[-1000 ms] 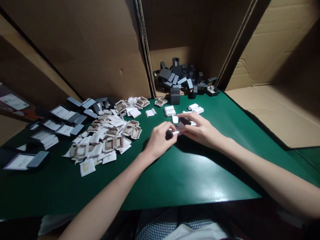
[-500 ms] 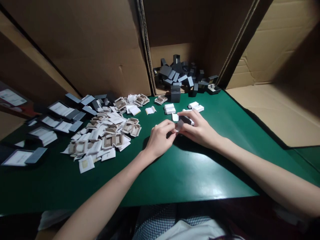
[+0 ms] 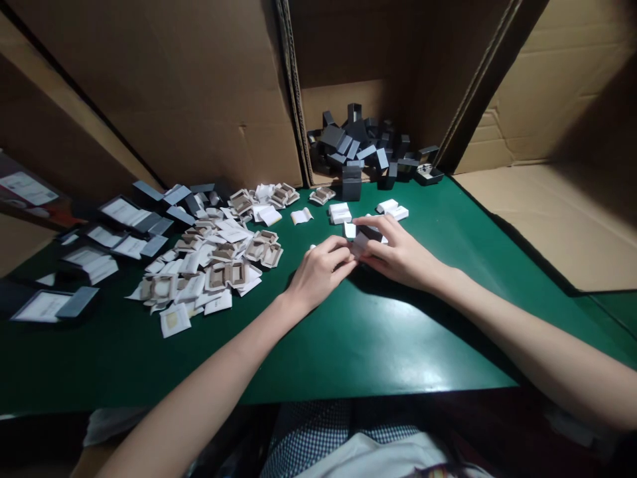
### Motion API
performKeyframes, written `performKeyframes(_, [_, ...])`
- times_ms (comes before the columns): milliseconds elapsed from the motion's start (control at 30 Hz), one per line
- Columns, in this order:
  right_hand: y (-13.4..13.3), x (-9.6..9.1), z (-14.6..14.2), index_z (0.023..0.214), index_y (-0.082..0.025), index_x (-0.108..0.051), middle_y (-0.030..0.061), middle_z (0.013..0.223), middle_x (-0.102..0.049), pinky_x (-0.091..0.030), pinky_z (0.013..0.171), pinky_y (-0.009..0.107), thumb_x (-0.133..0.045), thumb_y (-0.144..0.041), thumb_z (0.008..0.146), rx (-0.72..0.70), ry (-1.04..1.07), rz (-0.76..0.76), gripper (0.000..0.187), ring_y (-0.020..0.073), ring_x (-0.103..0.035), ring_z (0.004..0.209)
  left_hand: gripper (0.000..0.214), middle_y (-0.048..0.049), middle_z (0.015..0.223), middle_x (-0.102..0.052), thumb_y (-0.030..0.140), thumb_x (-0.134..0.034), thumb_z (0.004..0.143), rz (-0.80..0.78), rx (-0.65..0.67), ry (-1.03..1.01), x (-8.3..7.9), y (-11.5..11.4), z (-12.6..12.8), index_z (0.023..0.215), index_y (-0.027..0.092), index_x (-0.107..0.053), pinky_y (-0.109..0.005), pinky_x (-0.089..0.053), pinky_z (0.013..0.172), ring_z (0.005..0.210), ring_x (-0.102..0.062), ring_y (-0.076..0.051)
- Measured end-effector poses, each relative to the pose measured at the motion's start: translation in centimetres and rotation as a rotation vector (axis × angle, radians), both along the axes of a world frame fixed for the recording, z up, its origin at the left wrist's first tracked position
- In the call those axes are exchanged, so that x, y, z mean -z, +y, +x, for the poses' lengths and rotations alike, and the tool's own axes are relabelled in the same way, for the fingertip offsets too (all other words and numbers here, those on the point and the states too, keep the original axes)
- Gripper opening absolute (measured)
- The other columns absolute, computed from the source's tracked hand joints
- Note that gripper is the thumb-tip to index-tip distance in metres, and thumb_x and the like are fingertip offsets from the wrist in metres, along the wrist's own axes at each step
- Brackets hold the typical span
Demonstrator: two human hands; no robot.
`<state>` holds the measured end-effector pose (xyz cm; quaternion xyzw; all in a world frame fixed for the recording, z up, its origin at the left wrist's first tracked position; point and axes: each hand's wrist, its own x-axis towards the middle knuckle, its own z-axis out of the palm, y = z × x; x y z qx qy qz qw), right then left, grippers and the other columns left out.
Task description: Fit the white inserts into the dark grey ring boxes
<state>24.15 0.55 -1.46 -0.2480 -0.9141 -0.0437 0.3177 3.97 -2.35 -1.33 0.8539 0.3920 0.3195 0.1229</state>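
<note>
Over the green table, my right hand (image 3: 405, 255) is closed around a small black box (image 3: 369, 233), which its fingers partly cover. My left hand (image 3: 321, 269) is beside it, thumb and fingers pinched on the edge of a white paper piece (image 3: 359, 244) against the box's near side. A white flap (image 3: 350, 230) shows just left of the box. How the paper joins the box is hidden by my fingers. Behind my hands lie small white boxes (image 3: 340, 213) and, to the right, more white boxes (image 3: 393, 210).
White and brown folded card inserts (image 3: 219, 275) are heaped on the left. Beyond them stand opened black boxes with white linings (image 3: 124, 212). Several black boxes (image 3: 351, 143) pile up inside a cardboard partition at the back. A cardboard box (image 3: 537, 226) borders the right.
My left hand has shifted slightly right, closer to the black box. The whole view has moved a little; the piles look the same.
</note>
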Motion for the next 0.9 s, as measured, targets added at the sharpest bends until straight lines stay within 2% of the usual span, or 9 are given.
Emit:
performKeyframes(133, [-0.1,-0.2,0.1,0.084,-0.018,-0.057,0.0152,0.134,-0.042,-0.047,0.088,0.052,-0.052,-0.020,0.087,-0.020,-0.008,-0.015,0.007,0.0285,-0.046,0.114,0.016,-0.0055,0.102,-0.061,0.020,-0.052,0.089,0.053,-0.022,0.014,0.3,0.1,0.1,0.076,0.017,-0.061,-0.026,-0.048,0.078,0.088,-0.062,-0.016])
performKeyframes(400, [0.1,-0.2,0.4,0.079,-0.017,-0.058,0.0154,0.139,-0.039,-0.046,0.091,0.053,-0.053,-0.016,0.083,-0.062,-0.007,-0.033,0.007,0.0305,-0.043,0.120,0.016,-0.0097,0.111,-0.061,0.024,-0.054,0.090,0.185,0.037,0.123,0.8,0.3,-0.5,0.081,0.014,-0.062,-0.031,-0.050,0.079,0.094,-0.062,-0.019])
performKeyframes(533, [0.1,-0.2,0.4,0.081,-0.016,-0.059,0.0161,0.140,-0.038,-0.049,0.089,0.049,-0.048,-0.009,0.083,-0.036,-0.027,-0.046,0.013,0.0299,-0.044,0.122,0.016,-0.0113,0.116,-0.059,0.022,-0.050,0.092,0.267,0.018,0.184,1.0,-0.2,-0.5,0.085,0.015,-0.063,-0.033,-0.051,0.083,0.102,-0.061,-0.021])
performKeyframes(667, [0.0,0.0,0.4,0.081,-0.018,-0.059,0.0132,0.142,-0.036,-0.050,0.089,0.047,-0.046,-0.006,0.082,-0.021,-0.030,-0.067,0.018,0.0282,-0.045,0.123,0.016,-0.0138,0.115,-0.059,0.018,-0.048,0.091,0.333,0.007,0.232,1.1,-0.6,-0.3,0.089,0.013,-0.063,-0.036,-0.052,0.087,0.108,-0.058,-0.023])
performKeyframes(800, [0.3,0.3,0.6,0.082,-0.019,-0.061,0.0098,0.144,-0.035,-0.049,0.092,0.048,-0.047,-0.005,0.081,-0.031,-0.001,-0.068,0.020,0.0271,-0.045,0.124,0.017,-0.0125,0.117,-0.061,0.017,-0.049,0.091,0.333,0.054,0.185,1.0,-0.4,-0.5,0.098,0.012,-0.064,-0.037,-0.049,0.094,0.112,-0.056,-0.023])
performKeyframes(900, [0.5,0.6,0.8,0.082,-0.019,-0.062,0.0088,0.146,-0.033,-0.047,0.095,0.051,-0.048,-0.004,0.079,-0.023,0.046,-0.054,0.021,0.0290,-0.041,0.127,0.022,-0.0116,0.117,-0.061,0.018,-0.047,0.092,0.297,0.027,0.142,0.9,-0.3,-0.8,0.108,0.012,-0.062,-0.035,-0.050,0.091,0.109,-0.056,-0.020])
